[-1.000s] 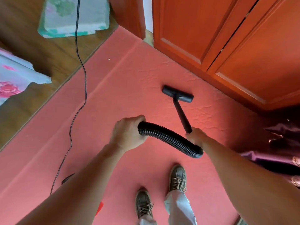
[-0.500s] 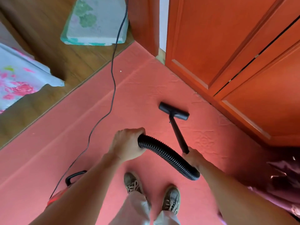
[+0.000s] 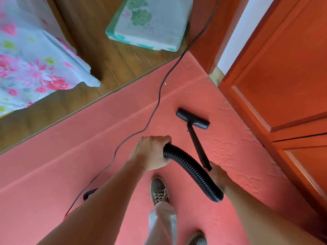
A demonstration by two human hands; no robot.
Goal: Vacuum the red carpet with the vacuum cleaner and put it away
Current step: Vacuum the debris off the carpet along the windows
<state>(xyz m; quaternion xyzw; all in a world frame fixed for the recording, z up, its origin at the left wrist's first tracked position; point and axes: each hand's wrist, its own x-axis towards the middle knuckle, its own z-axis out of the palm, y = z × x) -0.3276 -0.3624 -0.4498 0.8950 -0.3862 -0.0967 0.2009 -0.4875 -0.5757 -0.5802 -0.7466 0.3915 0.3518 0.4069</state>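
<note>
The red carpet [image 3: 109, 142] covers the floor under my feet. The black floor nozzle [image 3: 192, 118] lies flat on it near the orange cabinet, joined to a straight black wand [image 3: 197, 144]. My right hand [image 3: 218, 176] grips the wand's lower end. A ribbed black hose [image 3: 190, 169] curves from there to my left hand [image 3: 152, 152], which holds its upper part. The red vacuum body with a black handle [image 3: 89, 192] sits behind my left forearm, mostly hidden.
A black power cord [image 3: 155, 110] snakes across the carpet toward the top. An orange cabinet [image 3: 283, 82] stands on the right. Wooden floor [image 3: 106, 68], a floral bedsheet [image 3: 31, 64] and a green-edged cushion [image 3: 152, 23] lie up left. My shoes [image 3: 159, 190] stand below the hose.
The view has shifted toward the carpet's far corner as I stepped forward. The nozzle now lies closer to the carpet's ridge and the cord. Both hands keep their grips.
</note>
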